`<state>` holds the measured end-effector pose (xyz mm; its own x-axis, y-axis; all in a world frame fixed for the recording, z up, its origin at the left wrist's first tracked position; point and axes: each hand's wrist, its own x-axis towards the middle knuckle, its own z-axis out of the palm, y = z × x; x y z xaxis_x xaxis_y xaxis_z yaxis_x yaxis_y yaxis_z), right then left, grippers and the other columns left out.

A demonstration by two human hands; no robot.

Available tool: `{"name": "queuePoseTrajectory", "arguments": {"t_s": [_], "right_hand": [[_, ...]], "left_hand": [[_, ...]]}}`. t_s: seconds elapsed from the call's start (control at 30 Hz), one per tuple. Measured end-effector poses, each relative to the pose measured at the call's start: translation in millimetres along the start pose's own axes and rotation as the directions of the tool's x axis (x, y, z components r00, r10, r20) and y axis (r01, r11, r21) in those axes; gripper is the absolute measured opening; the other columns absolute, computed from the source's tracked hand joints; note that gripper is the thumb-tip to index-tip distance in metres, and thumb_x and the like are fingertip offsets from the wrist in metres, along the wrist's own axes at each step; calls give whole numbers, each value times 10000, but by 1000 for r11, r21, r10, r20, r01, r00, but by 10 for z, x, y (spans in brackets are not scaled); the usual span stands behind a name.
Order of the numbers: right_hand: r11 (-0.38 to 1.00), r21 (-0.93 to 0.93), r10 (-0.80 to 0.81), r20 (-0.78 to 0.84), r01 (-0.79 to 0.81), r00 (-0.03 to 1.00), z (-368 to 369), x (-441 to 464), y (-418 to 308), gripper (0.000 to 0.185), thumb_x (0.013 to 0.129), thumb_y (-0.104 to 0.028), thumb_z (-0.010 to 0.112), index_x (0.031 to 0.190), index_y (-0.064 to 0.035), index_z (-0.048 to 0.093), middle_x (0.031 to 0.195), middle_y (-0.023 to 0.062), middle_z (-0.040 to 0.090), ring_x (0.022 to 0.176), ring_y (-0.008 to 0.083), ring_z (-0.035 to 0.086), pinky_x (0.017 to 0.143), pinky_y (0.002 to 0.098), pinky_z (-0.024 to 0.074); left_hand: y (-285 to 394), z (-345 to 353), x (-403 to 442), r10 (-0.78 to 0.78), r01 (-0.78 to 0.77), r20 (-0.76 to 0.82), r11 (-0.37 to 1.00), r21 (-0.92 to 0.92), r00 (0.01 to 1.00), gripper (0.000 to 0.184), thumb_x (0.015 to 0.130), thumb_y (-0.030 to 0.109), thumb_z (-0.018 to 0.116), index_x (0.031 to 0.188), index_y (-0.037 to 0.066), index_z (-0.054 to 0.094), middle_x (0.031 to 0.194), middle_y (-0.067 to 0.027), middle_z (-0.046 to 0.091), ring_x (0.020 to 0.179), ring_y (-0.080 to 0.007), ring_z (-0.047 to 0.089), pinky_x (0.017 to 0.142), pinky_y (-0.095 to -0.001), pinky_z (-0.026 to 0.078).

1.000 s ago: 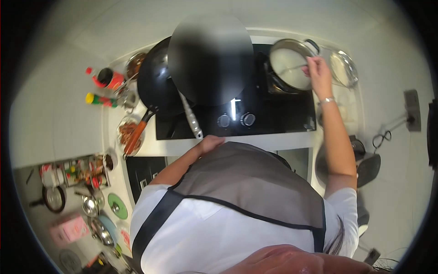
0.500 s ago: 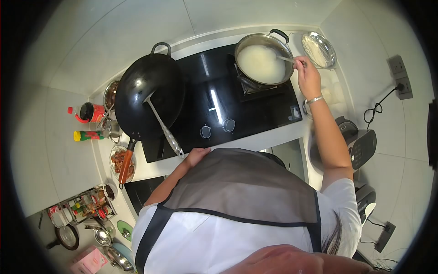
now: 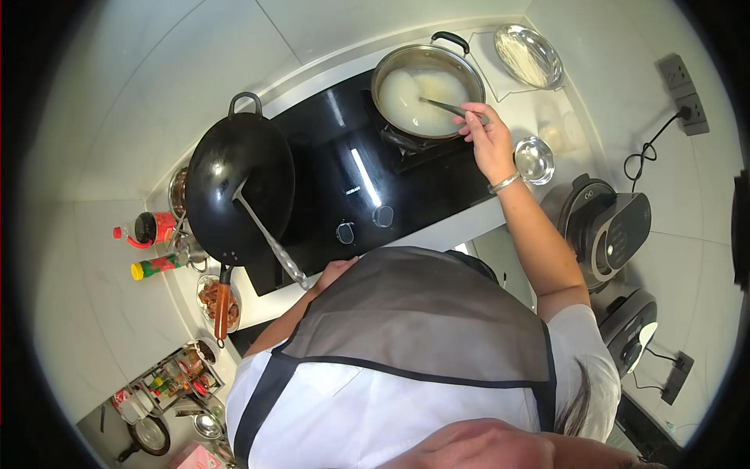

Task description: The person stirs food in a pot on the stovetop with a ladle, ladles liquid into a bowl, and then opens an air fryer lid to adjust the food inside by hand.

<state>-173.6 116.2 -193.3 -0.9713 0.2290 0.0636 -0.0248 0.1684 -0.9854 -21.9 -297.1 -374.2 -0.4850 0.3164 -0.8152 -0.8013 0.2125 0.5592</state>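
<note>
My right hand [image 3: 486,139] is closed round the handle of a metal spoon-like utensil [image 3: 447,106]. Its head is hidden in the cloudy white liquid [image 3: 398,98] inside a steel pot [image 3: 380,72], which stands on the right burner. My left hand [image 3: 336,273] lies along the front counter edge beside my apron, fingers stretched out and partly hidden by the cloth. Just left of it is the handle end of a metal spatula [image 3: 273,246], whose head rests in a black wok [image 3: 215,187].
A metal dish of pale strands, perhaps noodles [image 3: 523,59], and a small metal bowl [image 3: 535,160] stand right of the pot. A rice cooker [image 3: 590,227] is nearer. To the left are sauce bottles [image 3: 160,227] and a plate of brown food pieces [image 3: 209,297] under the wok's handle.
The utensil has swung left and toward the pot's centre, with my right hand lower and nearer the rim. The view has shifted, uncovering the small metal bowl. My left hand stays at the edge.
</note>
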Motion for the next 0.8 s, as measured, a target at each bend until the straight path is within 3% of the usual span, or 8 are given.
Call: {"name": "queuePoseTrajectory", "arguments": {"t_s": [0.13, 0.33, 0.43, 0.53, 0.63, 0.73, 0.8], "right_hand": [[983, 172, 75, -20, -70, 997, -40, -50, -1, 225, 1024, -161, 519, 1179, -14, 590, 964, 148, 715, 768, 115, 625, 702, 243, 510], [925, 336, 216, -85, -176, 973, -209, -203, -194, 232, 1024, -147, 500, 1169, 16, 578, 939, 210, 714, 732, 161, 660, 688, 275, 552], [932, 322, 205, -94, -165, 974, -311, -276, -222, 272, 1026, -173, 498, 1199, 24, 571, 966, 220, 709, 763, 177, 667, 714, 288, 551], [949, 288, 174, -123, -132, 977, -385, -313, -291, 296, 1032, -186, 496, 1222, 30, 564, 982, 215, 707, 787, 174, 666, 747, 296, 553], [969, 236, 111, -162, -70, 981, -425, -320, -313, 294, 1036, -185, 495, 1225, 27, 570, 991, 204, 709, 803, 164, 666, 760, 292, 555], [985, 170, 21, -208, 15, 978, -439, -278, -311, 277, 1038, -170, 493, 1216, 20, 586, 1000, 186, 714, 827, 155, 669, 773, 283, 557], [992, 106, -47, -228, 72, 972, -426, -243, -310, 272, 1040, -158, 488, 1218, 21, 589, 1026, 172, 712, 856, 153, 668, 791, 285, 556]], "left_hand": [[149, 65, -132, 27, -23, 55, 997, -71, 998, 402, 982, 365, 630, 957, -24, 727, 838, -1, 683, 745, -46, 593, 668, -220, 502], [216, 65, -167, -1, 4, 92, 999, -36, 996, 380, 1000, 335, 607, 1006, -26, 725, 861, 3, 683, 771, -38, 586, 678, -209, 499], [248, 93, -200, 50, -52, 51, 998, 31, 997, 372, 1000, 331, 608, 998, -22, 726, 854, 7, 679, 766, -37, 582, 671, -206, 497], [161, 45, -121, -45, 47, 52, 998, -35, 998, 364, 999, 328, 610, 983, -16, 727, 848, 9, 675, 765, -38, 580, 669, -211, 499], [16, -55, -13, -6, 7, 79, 1000, -17, 997, 368, 996, 325, 616, 981, -27, 724, 847, 9, 674, 762, -41, 581, 669, -216, 501], [88, 3, -48, -111, 113, 41, 992, -61, 993, 376, 998, 321, 611, 999, -41, 715, 863, 6, 677, 768, -43, 586, 681, -218, 505], [165, 64, -119, -81, 86, 60, 993, -82, 995, 370, 1005, 305, 600, 1020, -49, 705, 891, 1, 680, 783, -47, 592, 700, -217, 507]]}}
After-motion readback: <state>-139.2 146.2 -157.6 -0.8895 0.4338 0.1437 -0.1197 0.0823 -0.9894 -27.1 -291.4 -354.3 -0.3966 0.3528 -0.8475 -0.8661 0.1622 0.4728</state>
